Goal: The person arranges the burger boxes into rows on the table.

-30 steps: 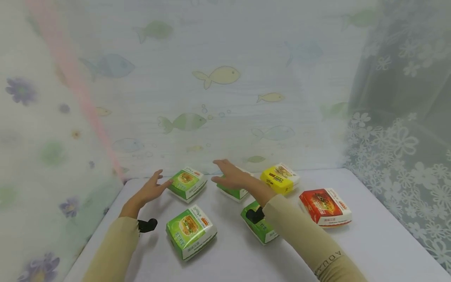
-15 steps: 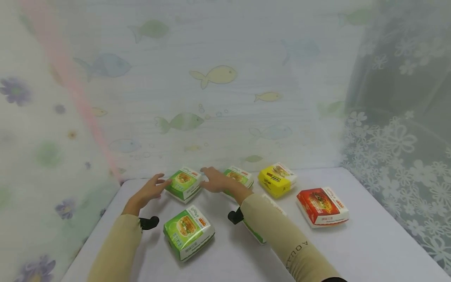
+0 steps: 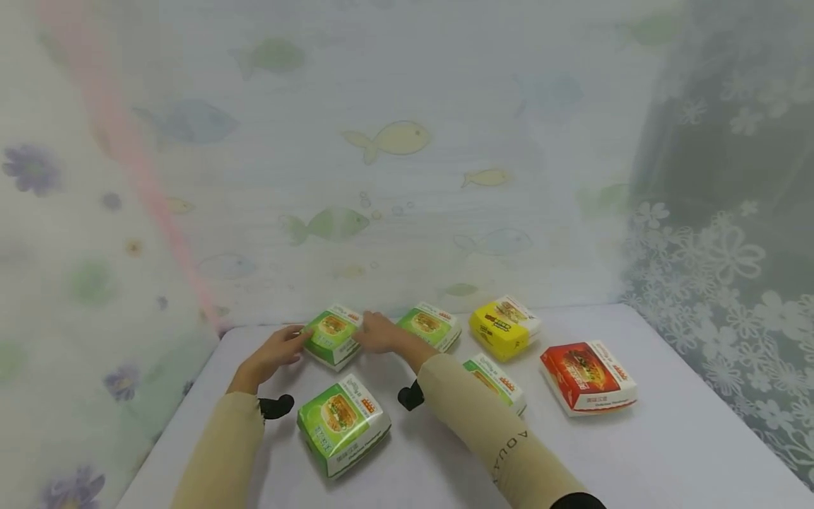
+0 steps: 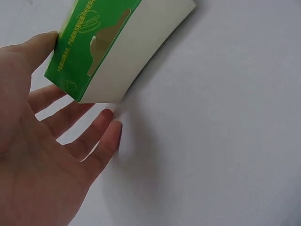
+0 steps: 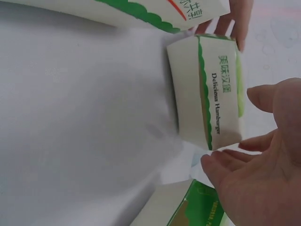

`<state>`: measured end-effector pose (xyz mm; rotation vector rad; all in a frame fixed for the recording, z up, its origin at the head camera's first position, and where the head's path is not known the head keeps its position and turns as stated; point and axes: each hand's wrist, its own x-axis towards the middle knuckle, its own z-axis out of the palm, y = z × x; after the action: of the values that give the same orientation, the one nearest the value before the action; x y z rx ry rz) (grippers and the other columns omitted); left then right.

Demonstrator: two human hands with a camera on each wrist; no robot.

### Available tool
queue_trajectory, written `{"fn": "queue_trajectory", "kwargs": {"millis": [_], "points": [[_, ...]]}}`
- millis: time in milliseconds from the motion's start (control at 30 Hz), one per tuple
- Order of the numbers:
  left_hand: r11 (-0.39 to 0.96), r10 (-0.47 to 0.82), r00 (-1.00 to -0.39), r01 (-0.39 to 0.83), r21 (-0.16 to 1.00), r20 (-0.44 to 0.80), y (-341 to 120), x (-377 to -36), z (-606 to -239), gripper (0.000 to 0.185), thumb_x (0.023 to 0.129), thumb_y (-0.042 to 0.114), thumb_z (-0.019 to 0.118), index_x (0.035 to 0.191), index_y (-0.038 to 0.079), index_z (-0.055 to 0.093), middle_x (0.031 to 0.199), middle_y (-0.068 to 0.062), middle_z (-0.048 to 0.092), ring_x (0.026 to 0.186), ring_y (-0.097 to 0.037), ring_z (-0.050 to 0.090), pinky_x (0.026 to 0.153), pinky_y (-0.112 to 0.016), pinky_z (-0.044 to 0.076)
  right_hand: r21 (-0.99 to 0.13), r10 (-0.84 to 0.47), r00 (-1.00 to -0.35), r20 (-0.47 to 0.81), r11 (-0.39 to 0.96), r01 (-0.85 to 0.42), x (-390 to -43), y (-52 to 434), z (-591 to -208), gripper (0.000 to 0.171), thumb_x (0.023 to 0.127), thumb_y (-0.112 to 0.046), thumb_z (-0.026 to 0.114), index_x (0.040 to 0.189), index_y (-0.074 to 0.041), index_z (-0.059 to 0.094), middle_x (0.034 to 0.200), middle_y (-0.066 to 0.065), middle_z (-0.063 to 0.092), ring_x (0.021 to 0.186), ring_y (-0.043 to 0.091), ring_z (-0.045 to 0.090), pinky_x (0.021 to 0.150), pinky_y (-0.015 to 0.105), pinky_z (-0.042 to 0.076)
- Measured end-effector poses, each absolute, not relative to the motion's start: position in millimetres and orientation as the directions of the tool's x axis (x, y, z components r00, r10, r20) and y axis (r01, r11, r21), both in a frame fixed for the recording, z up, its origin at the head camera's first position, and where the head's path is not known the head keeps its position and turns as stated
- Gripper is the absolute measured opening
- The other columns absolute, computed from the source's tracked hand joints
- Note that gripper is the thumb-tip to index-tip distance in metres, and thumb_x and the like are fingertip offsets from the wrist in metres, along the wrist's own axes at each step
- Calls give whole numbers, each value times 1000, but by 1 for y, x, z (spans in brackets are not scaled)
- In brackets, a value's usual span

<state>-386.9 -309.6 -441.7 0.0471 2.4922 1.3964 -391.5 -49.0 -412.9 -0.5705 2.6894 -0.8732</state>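
A green-and-white hamburger box sits at the back left of the table. At its left corner is my left hand; in the left wrist view the thumb touches the box's green side, while the other fingers extend loosely past its lower corner. My right hand is at the opposite side of the same box. The right wrist view has its fingertips by the box's printed end, the thumb a little apart from it. Both hands have relaxed fingers around the box, which rests on the table.
Nearer stands another green hamburger box. More green boxes, one at the back and one partly behind the right sleeve, lie right of the hands. Beyond them are a yellow box and a red box. A fish-print curtain hangs behind.
My right hand has moved left from over the back middle box to the right side of the back left box. My left hand has lowered slightly against that box's left side.
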Motion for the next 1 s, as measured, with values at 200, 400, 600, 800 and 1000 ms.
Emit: {"fn": "queue_trajectory", "kwargs": {"millis": [200,400,600,800,1000], "points": [[481,201,-953,-107,870,-228,-312,-390,-439,77,110,44,45,159,-8,16,162,-32,22,145,-46,35,115,-53,39,-599,-441,-889,-125,747,-287,-395,-52,-413,65,107,-31,49,156,7,30,158,22,40,146,33,39,119,43,36],[340,210,-951,-148,929,-228,-309,-397,-444,67,112,31,42,160,-7,14,163,-32,19,150,-45,26,119,-53,32,-594,-391,-912,-120,765,-250,-387,-55,-411,52,104,-28,54,142,7,49,133,19,60,112,27,61,93,38,54],[319,186,-954,-169,933,-236,-305,-400,-442,65,113,31,38,162,1,10,164,-32,14,150,-47,25,119,-55,32,-564,-399,-911,-104,778,-276,-375,-56,-409,33,101,-21,56,119,6,60,92,9,59,76,18,54,63,28,47],[382,174,-946,-192,904,-274,-306,-396,-437,81,110,40,44,162,0,-4,165,-33,7,150,-51,20,118,-55,34,-485,-426,-899,-104,811,-328,-377,-53,-403,36,104,-26,55,121,6,59,98,11,60,82,20,55,69,30,49],[444,158,-930,-233,865,-332,-300,-382,-430,97,107,48,50,158,-9,-11,162,-37,5,146,-53,27,114,-54,40,-502,-450,-883,-133,799,-331,-384,-48,-405,39,109,-28,47,126,6,57,101,10,60,86,20,55,74,33,49]]}}
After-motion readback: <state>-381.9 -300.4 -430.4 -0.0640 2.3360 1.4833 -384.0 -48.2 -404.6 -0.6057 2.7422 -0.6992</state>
